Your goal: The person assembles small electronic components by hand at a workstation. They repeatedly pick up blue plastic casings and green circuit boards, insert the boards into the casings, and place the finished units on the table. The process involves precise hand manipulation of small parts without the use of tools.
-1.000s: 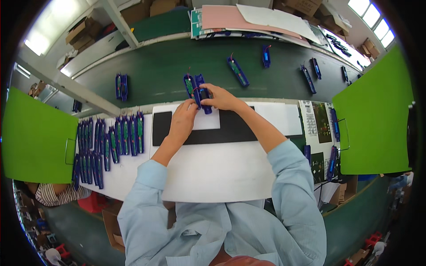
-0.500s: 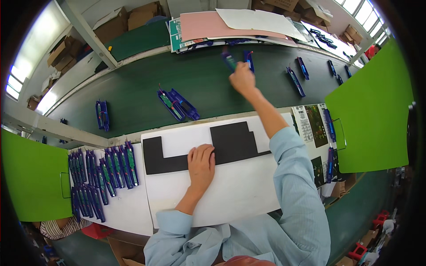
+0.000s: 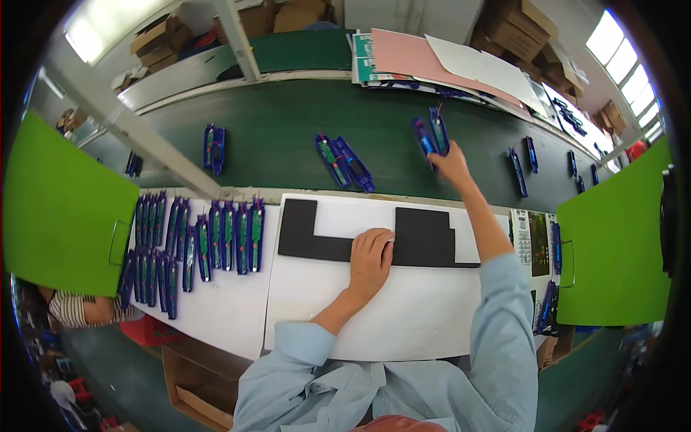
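Observation:
My right hand (image 3: 452, 160) reaches out over the dark green belt (image 3: 288, 137) and grips a pair of blue housings with green circuit boards (image 3: 430, 135). My left hand (image 3: 371, 255) lies flat, fingers together, on the black foam pad (image 3: 425, 237) that sits on the white board (image 3: 403, 317) in front of me. Another pair of blue housings (image 3: 344, 161) lies on the belt, a little left of my right hand.
Rows of several blue housings (image 3: 194, 241) lie on the white table at left. More pairs (image 3: 214, 147) and single pieces (image 3: 517, 171) ride on the belt. Green panels (image 3: 57, 201) flank both sides. Pink and white sheets (image 3: 446, 61) and cardboard boxes lie beyond the belt.
My right hand left the pair near the pad, reached far right across the belt and took hold of another pair. My left hand settled flat on the foam pad.

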Action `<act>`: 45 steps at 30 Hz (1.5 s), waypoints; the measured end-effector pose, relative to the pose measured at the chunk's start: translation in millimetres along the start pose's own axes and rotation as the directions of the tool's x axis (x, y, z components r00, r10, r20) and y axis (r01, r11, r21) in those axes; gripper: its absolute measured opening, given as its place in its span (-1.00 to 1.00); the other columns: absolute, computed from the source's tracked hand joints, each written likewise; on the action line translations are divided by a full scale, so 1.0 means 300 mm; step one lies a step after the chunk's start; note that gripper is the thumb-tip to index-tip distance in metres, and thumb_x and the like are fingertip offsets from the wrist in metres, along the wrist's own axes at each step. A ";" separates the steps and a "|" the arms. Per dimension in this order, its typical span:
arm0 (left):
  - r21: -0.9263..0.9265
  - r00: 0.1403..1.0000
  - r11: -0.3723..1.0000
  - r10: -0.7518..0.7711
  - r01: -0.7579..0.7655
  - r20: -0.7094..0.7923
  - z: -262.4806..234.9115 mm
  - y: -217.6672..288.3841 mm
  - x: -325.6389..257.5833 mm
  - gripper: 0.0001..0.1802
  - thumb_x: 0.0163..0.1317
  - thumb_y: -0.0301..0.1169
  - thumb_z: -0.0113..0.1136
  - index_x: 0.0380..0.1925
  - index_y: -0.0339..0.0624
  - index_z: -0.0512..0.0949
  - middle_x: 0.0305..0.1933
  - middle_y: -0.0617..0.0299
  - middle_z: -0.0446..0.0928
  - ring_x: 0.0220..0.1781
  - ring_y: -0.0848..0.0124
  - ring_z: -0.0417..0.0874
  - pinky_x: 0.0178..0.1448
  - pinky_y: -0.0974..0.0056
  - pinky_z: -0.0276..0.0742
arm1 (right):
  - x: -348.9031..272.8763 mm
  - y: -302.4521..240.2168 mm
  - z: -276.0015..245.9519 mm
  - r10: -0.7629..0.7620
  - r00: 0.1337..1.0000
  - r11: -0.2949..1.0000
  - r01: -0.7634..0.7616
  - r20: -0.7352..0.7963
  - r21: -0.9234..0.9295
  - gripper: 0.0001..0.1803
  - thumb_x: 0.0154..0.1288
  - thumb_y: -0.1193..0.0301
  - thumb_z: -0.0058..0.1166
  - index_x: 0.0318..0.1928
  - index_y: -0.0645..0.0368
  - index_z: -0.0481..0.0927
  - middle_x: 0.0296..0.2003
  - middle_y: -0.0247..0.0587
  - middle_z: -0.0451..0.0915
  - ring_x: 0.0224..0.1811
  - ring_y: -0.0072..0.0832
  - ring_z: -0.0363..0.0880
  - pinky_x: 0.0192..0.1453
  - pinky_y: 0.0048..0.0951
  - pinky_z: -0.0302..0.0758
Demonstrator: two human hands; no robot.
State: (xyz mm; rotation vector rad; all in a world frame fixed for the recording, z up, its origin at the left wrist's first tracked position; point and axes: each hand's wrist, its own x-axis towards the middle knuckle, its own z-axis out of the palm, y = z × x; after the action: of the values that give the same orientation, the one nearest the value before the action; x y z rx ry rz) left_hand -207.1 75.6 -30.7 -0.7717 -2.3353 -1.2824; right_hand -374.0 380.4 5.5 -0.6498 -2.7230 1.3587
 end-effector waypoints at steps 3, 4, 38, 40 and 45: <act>-0.351 0.970 0.906 -0.244 0.235 0.019 -0.014 0.043 0.008 -0.61 0.46 -0.45 0.36 0.24 -0.21 0.57 0.24 0.07 0.61 0.22 0.20 0.67 0.27 0.12 0.56 | -0.381 0.005 0.110 -0.251 0.966 0.968 0.250 0.053 0.032 -0.34 0.21 0.14 0.47 0.14 0.31 0.52 -0.19 0.06 0.74 -0.13 -0.07 0.77 -0.01 -0.13 0.68; -0.409 0.965 0.876 -0.259 0.257 0.052 -0.013 0.037 -0.003 -0.50 0.50 -0.35 0.38 0.34 -0.23 0.49 0.34 0.04 0.54 0.20 0.27 0.68 0.18 0.20 0.61 | -0.523 -0.002 0.141 -0.313 0.947 0.950 0.313 0.070 0.021 -0.35 0.24 0.16 0.46 0.17 0.30 0.52 -0.19 0.05 0.74 -0.15 -0.06 0.77 -0.03 -0.13 0.68; 0.109 0.813 0.967 0.130 -0.231 0.568 -0.243 0.256 -0.095 -0.52 0.43 -0.29 0.35 0.32 -0.08 0.58 0.42 0.05 0.51 0.51 0.03 0.44 0.52 -0.09 0.29 | -0.803 0.243 -0.055 -0.443 0.849 0.889 0.376 -0.288 -0.260 -0.73 0.52 0.36 0.25 0.12 0.20 0.72 0.05 0.04 0.65 0.05 0.02 0.68 0.18 -0.04 0.64; 0.095 0.800 0.932 0.245 -0.351 0.547 -0.060 0.274 -0.014 -0.48 0.39 -0.23 0.40 0.32 -0.05 0.60 0.45 0.12 0.51 0.53 0.05 0.43 0.54 -0.11 0.28 | -0.708 0.291 -0.056 -0.480 0.837 0.845 0.362 -0.263 -0.393 -0.71 0.52 0.37 0.25 0.13 0.22 0.74 0.07 0.03 0.64 0.13 0.02 0.63 0.25 -0.02 0.60; 0.277 0.851 0.914 0.122 -0.297 0.511 0.215 0.143 0.066 -0.26 0.19 -0.01 0.57 0.36 0.05 0.61 0.49 0.25 0.49 0.51 0.13 0.41 0.45 -0.12 0.34 | -0.653 0.339 -0.027 -0.492 0.865 0.804 0.407 -0.100 -0.433 -0.73 0.46 0.39 0.31 0.07 0.25 0.76 0.05 0.02 0.64 0.15 0.03 0.60 0.29 -0.03 0.57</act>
State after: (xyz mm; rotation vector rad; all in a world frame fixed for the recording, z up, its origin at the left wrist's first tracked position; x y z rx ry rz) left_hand -199.6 155.0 -25.4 -1.3036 -2.6500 -0.5917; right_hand -157.9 366.4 -37.3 -0.1059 -2.7405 0.5957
